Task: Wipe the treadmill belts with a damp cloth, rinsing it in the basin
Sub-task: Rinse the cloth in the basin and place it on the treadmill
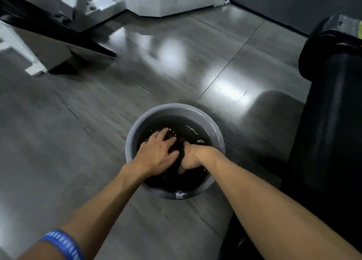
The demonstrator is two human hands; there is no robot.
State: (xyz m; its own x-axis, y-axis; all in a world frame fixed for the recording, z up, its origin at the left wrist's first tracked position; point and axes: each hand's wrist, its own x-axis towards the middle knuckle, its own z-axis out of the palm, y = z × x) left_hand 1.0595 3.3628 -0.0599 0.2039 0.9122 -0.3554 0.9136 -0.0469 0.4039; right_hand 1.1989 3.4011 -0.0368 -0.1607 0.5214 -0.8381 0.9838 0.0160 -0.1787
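A round grey basin (215, 131) full of dark water stands on the floor in front of me. Both my hands are inside it. A dark cloth (177, 149) lies bunched in the water between them, mostly hidden. My left hand (157, 152) lies over the cloth with fingers spread and bent, pressing on it. My right hand (191, 159) grips the cloth's right end in a fist, fingers curled under. The black treadmill (331, 113) rises at the right edge.
Glossy grey floor tiles (78, 122) surround the basin, with water drops (227, 121) just right of its rim. A white machine base (176, 3) sits at the back. At the far left stands a black and white frame (39, 34).
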